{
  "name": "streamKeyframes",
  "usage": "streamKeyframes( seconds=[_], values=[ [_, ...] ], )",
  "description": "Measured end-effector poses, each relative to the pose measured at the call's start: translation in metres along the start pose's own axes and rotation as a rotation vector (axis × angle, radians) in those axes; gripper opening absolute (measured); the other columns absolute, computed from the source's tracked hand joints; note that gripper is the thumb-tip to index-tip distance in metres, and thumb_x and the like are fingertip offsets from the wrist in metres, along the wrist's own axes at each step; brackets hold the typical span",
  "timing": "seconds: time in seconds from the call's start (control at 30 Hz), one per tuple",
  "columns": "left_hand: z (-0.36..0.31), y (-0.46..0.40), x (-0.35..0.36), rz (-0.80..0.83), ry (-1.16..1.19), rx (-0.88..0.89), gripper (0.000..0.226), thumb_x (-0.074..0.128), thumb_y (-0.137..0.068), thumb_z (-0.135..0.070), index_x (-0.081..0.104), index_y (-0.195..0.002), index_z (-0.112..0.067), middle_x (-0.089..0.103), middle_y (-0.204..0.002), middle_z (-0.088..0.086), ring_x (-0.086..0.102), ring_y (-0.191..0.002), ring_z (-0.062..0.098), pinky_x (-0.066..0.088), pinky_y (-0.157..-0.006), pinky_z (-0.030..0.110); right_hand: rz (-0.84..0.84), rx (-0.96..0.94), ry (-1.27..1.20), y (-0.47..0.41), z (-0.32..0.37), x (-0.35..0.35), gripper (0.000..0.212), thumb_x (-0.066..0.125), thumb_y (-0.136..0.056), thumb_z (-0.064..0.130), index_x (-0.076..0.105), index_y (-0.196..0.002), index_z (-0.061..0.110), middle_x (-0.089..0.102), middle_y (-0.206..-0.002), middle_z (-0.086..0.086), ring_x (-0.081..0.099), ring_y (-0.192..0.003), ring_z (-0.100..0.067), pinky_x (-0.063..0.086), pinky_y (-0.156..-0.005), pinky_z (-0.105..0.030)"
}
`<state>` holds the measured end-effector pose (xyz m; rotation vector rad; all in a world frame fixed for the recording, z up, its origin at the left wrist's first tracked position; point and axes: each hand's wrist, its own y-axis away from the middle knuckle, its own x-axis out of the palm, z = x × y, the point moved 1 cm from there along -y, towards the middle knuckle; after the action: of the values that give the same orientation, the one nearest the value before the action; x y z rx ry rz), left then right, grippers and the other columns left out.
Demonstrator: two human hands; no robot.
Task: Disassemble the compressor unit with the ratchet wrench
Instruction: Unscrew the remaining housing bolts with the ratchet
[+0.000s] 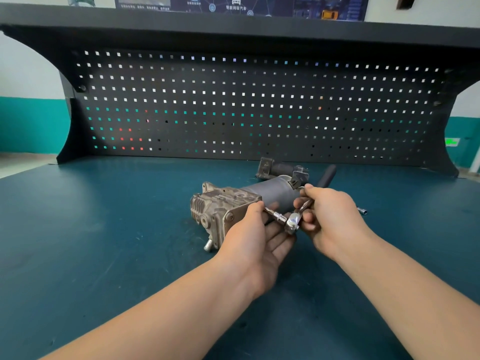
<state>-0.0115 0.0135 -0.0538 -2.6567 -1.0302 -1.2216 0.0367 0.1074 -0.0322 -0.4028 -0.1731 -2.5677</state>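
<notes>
Where it lies sideways, compressor unit point(241, 203) looks grimy, finned.

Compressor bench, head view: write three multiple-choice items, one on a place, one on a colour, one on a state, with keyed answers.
1. Where does the loose socket lie?
A. right of the right hand
B. on the shelf
C. left of the compressor

2. What colour is the bench top?
A. red
B. white
C. dark teal

3. How is the ratchet held?
A. lying untouched on the bench
B. the right hand grips its handle, the left hand steadies its extension
C. hung on the pegboard

Answers:
1 A: the socket sits on the bench past the right hand.
2 C: the surface around the compressor is dark teal.
3 B: the right hand's fingers curl round the handle; the left hand pinches the extension.
</notes>
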Motion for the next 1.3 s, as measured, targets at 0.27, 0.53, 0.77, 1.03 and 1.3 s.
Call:
streamKeyframes(
  seconds=[0.27,0.53,0.77,1.03,1.3],
  values=[
    [-0.0007,0.0015,0.0015,-0.03,0.016,-0.003,0.032,0.043,-0.099,-0.028,0.062,-0.103,-0.003,0.071,-0.085,0.014,0.067,-0.08,0.021,0.053,-0.073,0.03,0.034,-0.12,0.081,0.0005,-0.0011,0.0002,0.016,0.045,-0.099,0.015,0.047,-0.086,0.006,0.057,-0.041,0.0,0.034,-0.026,-0.006,0.024,-0.03,-0.014],
    [0.0032,0.0011,-0.001,0.028,-0.031,-0.002,0.015,0.055,-0.093,-0.014,0.063,-0.089,-0.002,0.07,-0.083,0.017,0.066,-0.076,0.023,0.056,-0.072,0.031,0.037,-0.249,0.196,0.0024,-0.0001,0.0007,0.019,0.046,-0.098,0.016,0.051,-0.082,0.007,0.057,-0.043,0.001,0.035,-0.026,-0.008,0.025,-0.031,-0.016],
    [0.0047,0.0016,0.0005,0.09,-0.067,-0.002,0.015,0.054,-0.093,-0.007,0.066,-0.086,-0.001,0.07,-0.091,0.016,0.066,-0.088,0.024,0.054,-0.077,0.03,0.015,-0.253,0.111,0.001,0.0023,0.0009,0.021,0.043,-0.1,0.016,0.048,-0.081,0.007,0.055,-0.04,0.002,0.029,-0.025,-0.007,0.022,-0.03,-0.014],
    [0.0036,-0.0001,0.0,0.116,-0.116,0.002,0.017,0.051,-0.095,-0.01,0.065,-0.093,0.0,0.072,-0.086,0.014,0.069,-0.084,0.022,0.055,-0.076,0.03,-0.013,-0.17,0.014,-0.0027,0.0014,-0.001,0.019,0.044,-0.099,0.014,0.045,-0.082,0.007,0.055,-0.038,0.001,0.029,-0.023,-0.005,0.021,-0.03,-0.011],
    [0.0046,-0.0001,-0.0013,0.097,-0.141,-0.026,0.02,0.054,-0.094,-0.015,0.066,-0.097,0.0,0.071,-0.1,0.018,0.068,-0.093,0.023,0.054,-0.078,0.028,-0.045,0.003,-0.062,-0.0056,-0.0038,-0.0023,0.021,0.045,-0.097,0.009,0.049,-0.077,0.006,0.056,-0.038,0.0,0.033,-0.023,-0.004,0.022,-0.027,-0.011]
  ],
)
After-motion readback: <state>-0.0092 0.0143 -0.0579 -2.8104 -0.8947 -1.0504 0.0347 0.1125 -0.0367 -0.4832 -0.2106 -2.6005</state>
